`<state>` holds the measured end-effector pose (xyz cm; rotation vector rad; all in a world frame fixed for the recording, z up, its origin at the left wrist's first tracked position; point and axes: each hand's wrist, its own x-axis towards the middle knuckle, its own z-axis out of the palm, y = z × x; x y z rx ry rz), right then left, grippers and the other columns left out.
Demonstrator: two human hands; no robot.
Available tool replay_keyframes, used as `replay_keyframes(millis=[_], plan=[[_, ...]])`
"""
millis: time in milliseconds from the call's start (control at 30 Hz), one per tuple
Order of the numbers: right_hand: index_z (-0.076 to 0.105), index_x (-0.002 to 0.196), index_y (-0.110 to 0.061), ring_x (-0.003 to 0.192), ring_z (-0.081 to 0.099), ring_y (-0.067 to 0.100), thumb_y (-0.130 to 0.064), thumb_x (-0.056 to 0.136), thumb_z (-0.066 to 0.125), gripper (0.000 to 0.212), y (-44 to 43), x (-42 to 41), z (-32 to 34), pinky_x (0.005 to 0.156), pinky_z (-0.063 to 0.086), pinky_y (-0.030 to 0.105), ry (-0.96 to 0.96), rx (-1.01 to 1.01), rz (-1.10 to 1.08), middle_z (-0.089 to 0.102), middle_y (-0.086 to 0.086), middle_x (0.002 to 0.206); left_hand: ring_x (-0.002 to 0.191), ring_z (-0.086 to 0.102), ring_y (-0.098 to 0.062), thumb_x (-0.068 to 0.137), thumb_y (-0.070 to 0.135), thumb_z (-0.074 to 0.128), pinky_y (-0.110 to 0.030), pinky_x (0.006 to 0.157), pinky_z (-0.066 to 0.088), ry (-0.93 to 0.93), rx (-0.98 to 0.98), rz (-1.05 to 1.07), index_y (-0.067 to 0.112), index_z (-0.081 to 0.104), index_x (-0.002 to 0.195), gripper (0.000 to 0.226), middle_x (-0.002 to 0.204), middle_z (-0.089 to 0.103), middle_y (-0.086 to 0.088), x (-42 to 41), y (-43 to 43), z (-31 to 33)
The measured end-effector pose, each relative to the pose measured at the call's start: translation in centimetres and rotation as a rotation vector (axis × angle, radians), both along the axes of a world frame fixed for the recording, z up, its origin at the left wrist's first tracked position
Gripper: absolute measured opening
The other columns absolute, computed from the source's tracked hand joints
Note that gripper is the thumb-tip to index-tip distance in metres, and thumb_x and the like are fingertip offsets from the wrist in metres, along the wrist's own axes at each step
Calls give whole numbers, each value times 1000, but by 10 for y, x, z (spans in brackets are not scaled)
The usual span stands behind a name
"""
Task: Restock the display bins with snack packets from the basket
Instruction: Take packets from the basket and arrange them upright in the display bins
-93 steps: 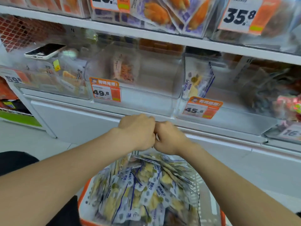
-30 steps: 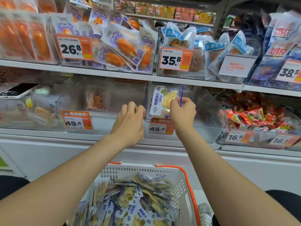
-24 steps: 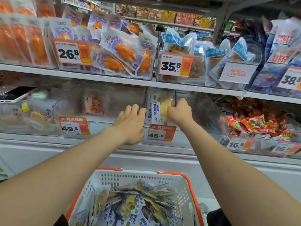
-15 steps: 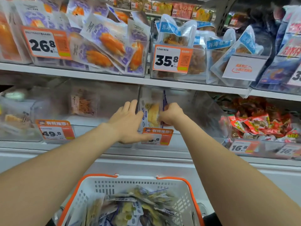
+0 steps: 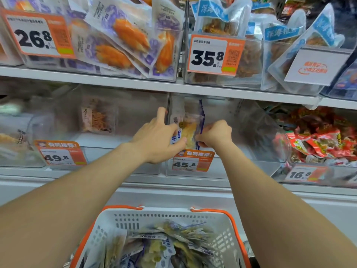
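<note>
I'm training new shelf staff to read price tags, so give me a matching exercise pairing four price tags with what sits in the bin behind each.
Tags:
1. 26.8 tag
2. 35.8 tag
3. 45.8 tag
4. 16.8 tag

Bins:
A. red packets heaped up
B. purple-and-white packets with orange pieces
C. nearly empty; both hands steady a packet
D. blue-topped bags of brown snack

Pairs: 1-B, 2-D, 3-C, 4-A
</note>
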<state>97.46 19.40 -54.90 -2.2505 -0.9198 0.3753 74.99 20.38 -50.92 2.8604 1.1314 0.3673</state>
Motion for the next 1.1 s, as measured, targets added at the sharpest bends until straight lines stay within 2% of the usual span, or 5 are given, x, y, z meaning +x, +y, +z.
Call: replay_keyframes(millis=[167,567,800,933,1100], plan=[[75,79,-8,69,74,23,-24,68,91,25,-1,-5,-1,62,65,35,42,77,-54,75,9,80,89,46,-30,104,62,34,-38,79,35,24,12,1,18,61,119,54,150,23,-14,-3,-8,-2],[74,90,-4,65,76,23,-24,59,97,43,-15,-11,10,59,65,38,136,4,2,75,11,83,139,36,-41,101,73,18,-51,111,35,72,64,26,20,43,150,76,166,14,-17,-9,-21,-8],[71,88,-1,70,76,27,-29,83,79,29,-34,-8,20,64,66,42,147,71,18,75,13,85,107,44,-32,85,54,51,-45,91,40,-98,403,-140,18,54,121,51,122,44,-8,-8,-40,-2],[63,74,-9,65,54,25,-17,93,54,23,-56,-24,29,60,42,30,-78,255,105,64,7,74,80,43,-22,86,39,56,-38,66,40,-163,437,-320,21,44,85,21,86,45,4,-11,-58,2],[64,83,-15,68,57,29,-25,86,40,26,-96,-57,26,55,39,35,-501,425,209,67,4,78,68,56,-27,94,48,47,-32,59,46,230,174,-266,22,56,80,31,74,60,3,-13,-83,-20]])
